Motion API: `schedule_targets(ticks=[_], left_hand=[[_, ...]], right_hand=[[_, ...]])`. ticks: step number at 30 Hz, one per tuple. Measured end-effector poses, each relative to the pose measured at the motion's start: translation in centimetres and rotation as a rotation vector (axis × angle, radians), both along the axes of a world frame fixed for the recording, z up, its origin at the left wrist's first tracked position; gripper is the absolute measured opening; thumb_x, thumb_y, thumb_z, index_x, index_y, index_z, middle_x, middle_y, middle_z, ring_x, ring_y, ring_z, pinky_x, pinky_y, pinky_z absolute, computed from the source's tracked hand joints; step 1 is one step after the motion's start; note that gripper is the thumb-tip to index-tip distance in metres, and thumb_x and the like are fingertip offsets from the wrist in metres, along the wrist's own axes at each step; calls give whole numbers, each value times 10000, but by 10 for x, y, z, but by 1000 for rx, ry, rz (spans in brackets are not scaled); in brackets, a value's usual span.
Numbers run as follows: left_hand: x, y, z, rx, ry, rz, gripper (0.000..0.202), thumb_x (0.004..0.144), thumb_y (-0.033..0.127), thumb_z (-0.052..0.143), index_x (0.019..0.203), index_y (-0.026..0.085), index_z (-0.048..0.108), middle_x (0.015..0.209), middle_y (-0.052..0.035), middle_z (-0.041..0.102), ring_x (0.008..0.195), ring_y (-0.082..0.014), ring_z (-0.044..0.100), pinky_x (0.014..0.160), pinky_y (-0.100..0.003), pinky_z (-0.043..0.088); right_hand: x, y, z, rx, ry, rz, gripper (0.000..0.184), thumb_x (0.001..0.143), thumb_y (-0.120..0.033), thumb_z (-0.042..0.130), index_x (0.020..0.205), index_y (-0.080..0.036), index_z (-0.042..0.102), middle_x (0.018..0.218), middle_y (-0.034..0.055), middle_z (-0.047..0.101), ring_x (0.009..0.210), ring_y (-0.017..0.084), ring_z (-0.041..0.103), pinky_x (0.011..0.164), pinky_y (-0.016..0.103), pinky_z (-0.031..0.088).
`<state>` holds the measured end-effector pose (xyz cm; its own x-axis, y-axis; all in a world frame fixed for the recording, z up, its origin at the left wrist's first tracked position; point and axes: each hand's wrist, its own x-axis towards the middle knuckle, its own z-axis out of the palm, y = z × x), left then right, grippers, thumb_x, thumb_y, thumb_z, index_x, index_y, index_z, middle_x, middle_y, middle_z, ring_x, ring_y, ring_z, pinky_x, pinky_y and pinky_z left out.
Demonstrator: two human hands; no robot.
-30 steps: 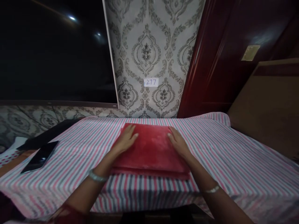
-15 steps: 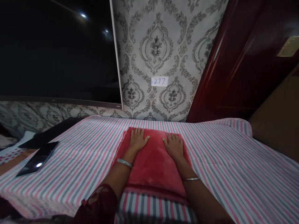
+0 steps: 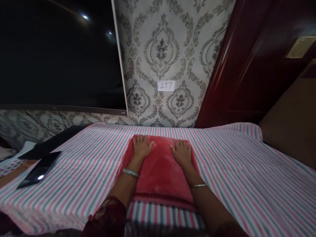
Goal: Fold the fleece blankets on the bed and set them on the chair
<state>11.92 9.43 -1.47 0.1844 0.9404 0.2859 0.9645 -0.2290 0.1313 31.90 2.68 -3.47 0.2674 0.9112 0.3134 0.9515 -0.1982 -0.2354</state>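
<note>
A folded red plush cloth [image 3: 161, 172] lies on a pink, grey and white striped sheet [image 3: 234, 171] that covers a table. My left hand [image 3: 141, 147] rests flat on the cloth's far left part, fingers stretched out. On the far right part my right hand [image 3: 182, 152] lies flat too, fingers spread. Both palms press down on the cloth and hold nothing. Each wrist wears a thin silver bangle.
A dark phone [image 3: 39, 169] lies at the sheet's left edge, beside a black flat object [image 3: 53, 141]. Behind stand a patterned wall with a paper tag reading 277 [image 3: 166, 86], a large dark screen [image 3: 59, 56] and a dark red door [image 3: 247, 65]. A brown board [image 3: 291, 118] stands right.
Both hands slid from the cloth's side edges forward onto its far part and flattened. The view shifted slightly, then barely moved in the last half second.
</note>
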Motion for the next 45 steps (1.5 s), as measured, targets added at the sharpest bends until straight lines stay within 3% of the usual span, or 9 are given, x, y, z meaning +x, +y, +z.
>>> schedule_targets(ticks=[9,14,19,22,28,34,39,42,45], left_hand=[[-9,6,21,-101,129,-79,654,975,556,316,1446,141,501,1477,-206,522,1412,-350,414,1160,-568,263],[-31,-18,34,-113,172,-101,659,973,524,335,1462,106,479,1546,-237,430,1464,-373,336,1150,-650,231],[-62,-55,6,-25,161,-250,667,963,542,385,1523,181,427,1611,-189,343,1510,-376,252,1158,-648,234],[-69,-62,-13,-21,117,-243,654,962,535,402,1539,228,404,1648,-162,262,1522,-388,209,1114,-650,318],[-67,-61,-13,-67,90,-243,675,962,572,399,1543,228,400,1659,-144,241,1525,-381,206,1112,-598,365],[-64,-64,-8,-86,142,-225,676,986,547,376,1565,200,349,1665,-172,202,1539,-367,156,1133,-588,342],[-63,-70,9,-166,158,-218,668,995,546,361,1576,219,316,1669,-156,194,1540,-354,162,1158,-627,272],[-64,-91,23,-88,172,-253,661,990,554,374,1565,228,343,1646,-158,271,1527,-363,207,1179,-686,133],[-64,-120,20,30,171,-346,656,974,556,420,1554,255,370,1643,-120,295,1530,-366,195,1198,-671,76]], right_hand=[[-4,-2,17,-97,16,-7,573,1037,-476,285,1517,-203,438,1571,134,417,1456,320,308,1170,531,176],[1,-20,27,-150,23,13,609,1030,-520,330,1544,-200,399,1624,154,318,1511,330,218,1182,526,160],[9,-58,8,-141,-3,105,626,1020,-569,336,1574,-276,334,1667,119,214,1537,334,133,1181,583,141],[14,-69,-3,-146,24,109,597,1031,-543,318,1575,-296,324,1673,86,208,1538,307,140,1175,577,190],[17,-68,-7,-135,33,107,585,1037,-522,313,1575,-294,322,1672,77,214,1539,295,131,1169,556,216],[17,-69,-2,-152,28,110,591,1040,-510,308,1586,-287,293,1677,84,192,1540,293,124,1172,550,211],[11,-87,21,-265,42,110,580,1052,-482,304,1592,-272,278,1675,96,195,1539,303,132,1172,573,201],[-4,-115,30,-228,11,180,578,1046,-500,321,1585,-294,303,1669,88,221,1534,329,143,1177,589,174],[-20,-142,23,-135,-39,299,580,1023,-519,392,1572,-344,327,1674,53,209,1532,363,129,1180,614,149]])
